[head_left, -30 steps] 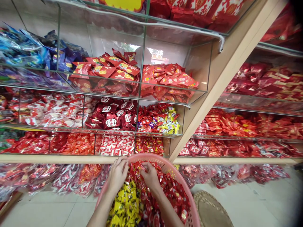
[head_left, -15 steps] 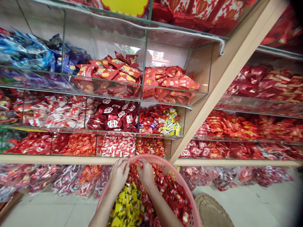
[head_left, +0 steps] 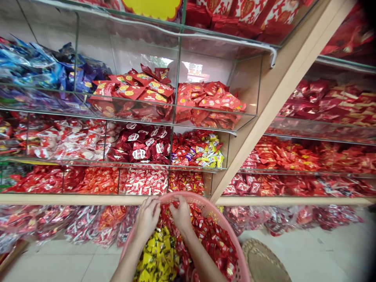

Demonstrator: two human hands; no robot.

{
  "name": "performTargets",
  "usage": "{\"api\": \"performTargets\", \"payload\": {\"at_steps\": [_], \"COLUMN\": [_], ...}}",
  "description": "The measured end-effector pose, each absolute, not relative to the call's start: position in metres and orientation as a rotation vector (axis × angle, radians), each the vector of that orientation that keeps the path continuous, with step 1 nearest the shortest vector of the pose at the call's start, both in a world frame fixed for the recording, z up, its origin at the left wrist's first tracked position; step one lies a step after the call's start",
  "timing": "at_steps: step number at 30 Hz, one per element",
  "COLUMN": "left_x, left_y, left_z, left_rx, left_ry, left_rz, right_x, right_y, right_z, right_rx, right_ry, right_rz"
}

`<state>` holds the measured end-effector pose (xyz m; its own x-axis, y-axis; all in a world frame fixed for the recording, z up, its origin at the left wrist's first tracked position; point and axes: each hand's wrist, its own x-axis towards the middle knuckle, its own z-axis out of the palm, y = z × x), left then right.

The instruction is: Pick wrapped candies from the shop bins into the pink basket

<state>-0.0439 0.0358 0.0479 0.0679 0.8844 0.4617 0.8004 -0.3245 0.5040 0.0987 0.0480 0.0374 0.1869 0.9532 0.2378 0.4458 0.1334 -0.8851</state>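
Observation:
A pink plastic basket (head_left: pixel 236 244) stands low in front of me, filled with wrapped candies. Yellow-wrapped candies (head_left: pixel 158 254) lie heaped at its left, red-wrapped candies (head_left: pixel 216 243) across the middle and right. My left hand (head_left: pixel 148 217) is at the far left rim, back up, its fingers bent and closed; whatever they hold is hidden. Beside it, my right hand (head_left: pixel 180 215) sits over the red candies at the far side, fingers curled inward. Its fingertips are among the red wrappers, and what they grip cannot be made out.
Glass-fronted shelves (head_left: pixel 173 127) of sorted candy rise ahead, split by a slanted-looking wooden upright (head_left: pixel 282 102). Bagged candies (head_left: pixel 85 225) hang or lie under the wooden bottom ledge (head_left: pixel 73 199). A round woven-edged stool or cushion (head_left: pixel 264 262) is on the tiled floor, right of the basket.
My right hand has shifted slightly up and turned at the far side of the basket; a red candy seen by its fingertips no longer shows clearly. My left hand is nearly unmoved.

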Motion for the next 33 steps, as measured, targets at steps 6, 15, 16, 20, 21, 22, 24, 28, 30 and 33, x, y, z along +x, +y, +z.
{"api": "performTargets", "payload": {"at_steps": [6,15,16,20,21,22,24,28,30,33], "left_x": [-0.044,-0.045,-0.045,-0.045,-0.045,-0.046,-0.046,-0.045,-0.045,-0.045], "left_y": [0.035,0.036,0.036,0.036,0.037,0.037,0.037,0.037,0.037,0.036], "left_z": [0.047,0.045,0.045,0.043,0.043,0.042,0.042,0.043,0.044,0.046], "left_rx": [2.200,2.195,2.195,2.202,2.203,2.204,2.206,2.202,2.197,2.194], "left_ry": [1.758,1.772,1.775,1.780,1.782,1.784,1.788,1.785,1.787,1.795], "left_rz": [1.089,1.077,1.071,1.066,1.065,1.063,1.054,1.033,1.029,1.032], "right_x": [0.103,0.134,0.137,0.139,0.138,0.137,0.134,0.129,0.127,0.123], "right_y": [0.046,0.040,0.039,0.037,0.037,0.037,0.038,0.041,0.043,0.048], "right_z": [0.039,0.030,0.030,0.030,0.030,0.031,0.033,0.038,0.040,0.041], "right_rx": [-1.402,-1.282,-1.258,-1.164,-1.147,-1.133,-1.116,-1.126,-1.171,-1.197], "right_ry": [-1.325,-0.653,-0.625,-0.543,-0.528,-0.519,-0.542,-0.729,-0.827,-0.898], "right_rz": [0.716,1.284,1.320,1.433,1.448,1.455,1.454,1.397,1.352,1.327]}}
